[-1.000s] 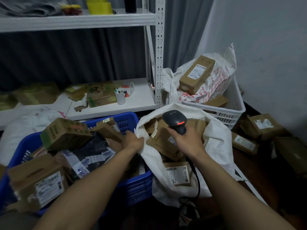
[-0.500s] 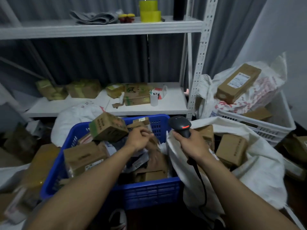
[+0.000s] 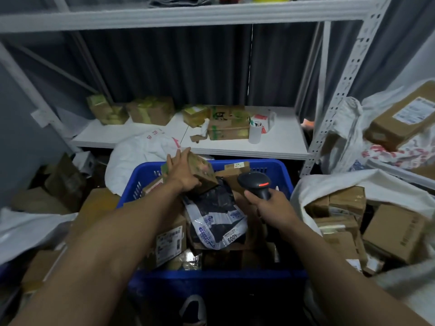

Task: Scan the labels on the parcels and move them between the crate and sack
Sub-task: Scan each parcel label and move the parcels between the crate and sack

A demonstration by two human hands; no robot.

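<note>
A blue plastic crate [image 3: 270, 168] stands in front of me, filled with cardboard parcels and a black plastic mailer [image 3: 216, 217]. My left hand [image 3: 181, 170] grips a small cardboard box with green tape [image 3: 202, 172] at the crate's far left, fingers over its top and thumb underneath. My right hand [image 3: 270, 208] holds a black barcode scanner [image 3: 255, 183] by its handle over the crate's right half; a red light shows on its head. To the right lies an open white sack [image 3: 329, 182] holding several brown boxes.
A white shelf unit [image 3: 259, 147] stands behind the crate with taped boxes and a white cup [image 3: 255, 132]. Another white bag [image 3: 141, 149] lies behind the crate on the left. A white basket with a long box [image 3: 404, 118] is at far right. Loose boxes litter the floor left.
The view swung left from the sack to the crate. My left hand left the sack's edge, reached farther into the crate and took hold of the green-taped box. The scanner moved over the crate.
</note>
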